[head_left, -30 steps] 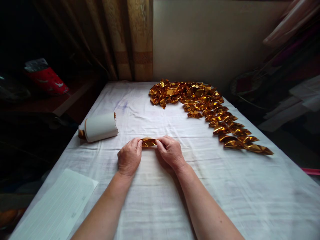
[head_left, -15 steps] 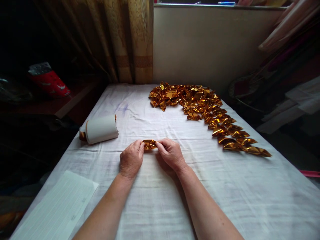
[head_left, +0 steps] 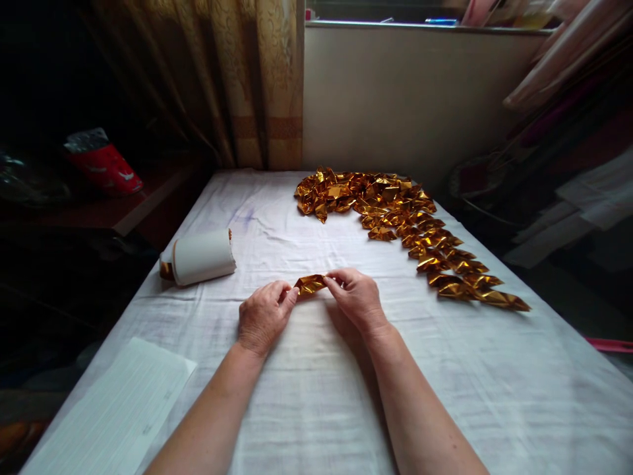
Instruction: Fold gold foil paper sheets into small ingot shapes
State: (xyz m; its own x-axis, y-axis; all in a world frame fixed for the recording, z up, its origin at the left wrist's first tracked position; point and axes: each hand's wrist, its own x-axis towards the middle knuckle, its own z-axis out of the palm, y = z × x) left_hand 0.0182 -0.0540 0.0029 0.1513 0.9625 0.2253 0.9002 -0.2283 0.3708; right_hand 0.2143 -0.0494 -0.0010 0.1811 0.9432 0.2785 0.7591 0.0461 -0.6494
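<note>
Between my two hands is a folded gold foil paper ingot (head_left: 310,284), long and pointed, held just above the white cloth. My right hand (head_left: 357,298) pinches its right tip between thumb and finger. At the left tip, the thumb and curled fingers of my left hand (head_left: 264,315) close on the end; the exact fingertip contact is partly hidden. A heap of similar gold foil ingots (head_left: 341,191) lies at the far side of the table, with overlapping rows running down toward the right.
A roll in white paper (head_left: 202,257), gold foil showing at its end, lies left of my hands. Nearer on the left is a lined paper sheet (head_left: 119,402). A red container (head_left: 106,168) rests on a dark side surface. A curtain (head_left: 277,79) hangs behind the table.
The ingot and my right hand have shifted right, and the ingot now tilts up at its right end. My left thumb has stretched out to the right. The view has tipped up slightly.
</note>
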